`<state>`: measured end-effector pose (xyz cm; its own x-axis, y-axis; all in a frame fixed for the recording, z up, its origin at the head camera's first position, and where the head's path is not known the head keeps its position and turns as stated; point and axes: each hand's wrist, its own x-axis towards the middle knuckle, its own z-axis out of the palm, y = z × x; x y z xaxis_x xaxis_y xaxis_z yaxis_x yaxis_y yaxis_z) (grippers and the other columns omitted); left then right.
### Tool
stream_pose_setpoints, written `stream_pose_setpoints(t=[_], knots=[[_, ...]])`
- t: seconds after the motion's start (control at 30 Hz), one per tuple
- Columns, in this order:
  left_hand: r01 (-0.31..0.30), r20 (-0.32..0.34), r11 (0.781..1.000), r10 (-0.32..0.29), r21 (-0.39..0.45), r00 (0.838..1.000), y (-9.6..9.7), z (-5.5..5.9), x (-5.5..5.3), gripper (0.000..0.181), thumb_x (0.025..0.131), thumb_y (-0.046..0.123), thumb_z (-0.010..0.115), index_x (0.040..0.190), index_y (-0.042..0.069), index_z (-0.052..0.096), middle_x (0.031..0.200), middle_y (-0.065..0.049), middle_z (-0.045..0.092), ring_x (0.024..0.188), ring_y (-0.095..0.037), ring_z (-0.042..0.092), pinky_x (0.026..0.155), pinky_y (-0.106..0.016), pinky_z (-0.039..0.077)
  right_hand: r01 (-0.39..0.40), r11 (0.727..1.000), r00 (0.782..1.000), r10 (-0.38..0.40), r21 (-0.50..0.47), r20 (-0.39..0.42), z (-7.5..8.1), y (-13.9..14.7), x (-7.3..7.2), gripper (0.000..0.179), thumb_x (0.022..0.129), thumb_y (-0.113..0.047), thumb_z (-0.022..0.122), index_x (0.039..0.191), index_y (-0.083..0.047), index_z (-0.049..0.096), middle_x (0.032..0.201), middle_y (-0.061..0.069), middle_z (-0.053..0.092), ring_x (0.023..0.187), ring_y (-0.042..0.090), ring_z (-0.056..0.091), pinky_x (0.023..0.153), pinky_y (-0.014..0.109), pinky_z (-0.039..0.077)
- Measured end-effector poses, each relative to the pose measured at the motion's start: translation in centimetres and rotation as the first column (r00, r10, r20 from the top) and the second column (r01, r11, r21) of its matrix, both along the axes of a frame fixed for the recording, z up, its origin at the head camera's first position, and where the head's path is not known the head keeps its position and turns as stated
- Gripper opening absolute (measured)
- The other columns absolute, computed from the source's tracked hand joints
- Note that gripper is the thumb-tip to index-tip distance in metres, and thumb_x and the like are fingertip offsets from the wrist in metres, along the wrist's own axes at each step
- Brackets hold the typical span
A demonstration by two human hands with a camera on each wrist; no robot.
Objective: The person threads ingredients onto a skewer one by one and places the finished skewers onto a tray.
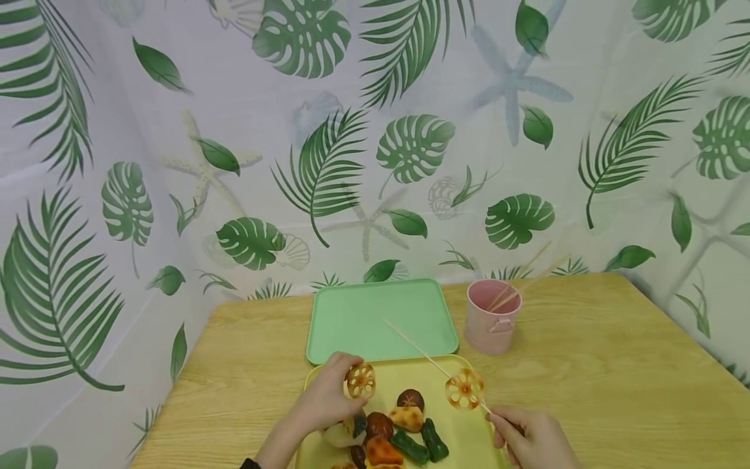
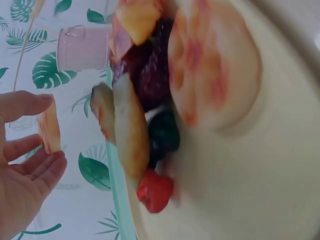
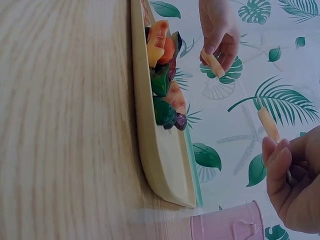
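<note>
My left hand (image 1: 328, 400) pinches a toy lotus root slice (image 1: 361, 380) between thumb and fingers, raised above the yellow tray (image 1: 469, 433). In the left wrist view this slice (image 2: 51, 127) shows edge-on. With my right hand (image 1: 536, 440) I grip a thin wooden skewer (image 1: 413, 344) near its lower end. A second lotus root slice (image 1: 465, 389) is threaded on it, just beyond my fingertips, and the bare stick slants up to the left. The right wrist view shows this slice (image 3: 269, 125) edge-on above the hand.
Toy foods crowd the yellow tray, among them a brown mushroom (image 1: 410, 398) and green pepper pieces (image 1: 435, 440). A bare green tray (image 1: 381, 319) lies behind. At the back right, a pink bucket (image 1: 489, 326) holds skewers. A leaf-patterned sheet (image 1: 398, 254) backs the wooden table (image 1: 615, 365).
</note>
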<state>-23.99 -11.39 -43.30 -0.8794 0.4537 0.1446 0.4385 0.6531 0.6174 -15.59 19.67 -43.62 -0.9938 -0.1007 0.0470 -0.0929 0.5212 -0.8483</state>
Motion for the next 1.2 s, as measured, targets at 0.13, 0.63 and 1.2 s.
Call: stream_pose_setpoints(t=[0.13,0.63,1.2], knots=[[0.010,-0.027,1.000,-0.010,-0.002,1.000,-0.6,0.2,-0.6,0.052,0.077,0.012,0.073,0.122,-0.002,0.052,0.114,-0.012,0.048,0.090,-0.019,0.049,0.072,-0.032,0.046,-0.089,0.994,0.991,0.095,0.064,-0.099,-0.4,0.5,0.2,0.019,0.093,-0.009,0.054,0.099,0.003,0.067,0.060,-0.010,0.052,0.040,0.003,0.042,0.039,0.023,0.039],[-0.040,-0.171,0.993,0.058,0.108,0.984,-2.7,0.2,-1.7,0.055,0.074,0.002,0.074,0.123,-0.003,0.052,0.118,-0.013,0.052,0.096,-0.023,0.056,0.081,-0.037,0.049,-0.202,0.971,0.924,0.233,0.130,-0.304,-2.4,0.5,0.9,0.011,0.087,0.000,0.059,0.087,0.006,0.068,0.060,-0.018,0.053,0.044,-0.006,0.040,0.039,0.018,0.037],[0.006,-0.222,1.000,-0.001,0.022,0.975,-2.2,1.0,-1.2,0.056,0.074,0.002,0.073,0.125,-0.002,0.051,0.118,-0.012,0.048,0.102,-0.025,0.051,0.082,-0.042,0.047,-0.226,0.964,0.912,0.259,0.138,-0.319,-2.7,0.2,1.1,0.013,0.086,0.002,0.060,0.089,0.012,0.067,0.064,-0.009,0.061,0.054,-0.005,0.052,0.047,0.018,0.045]])
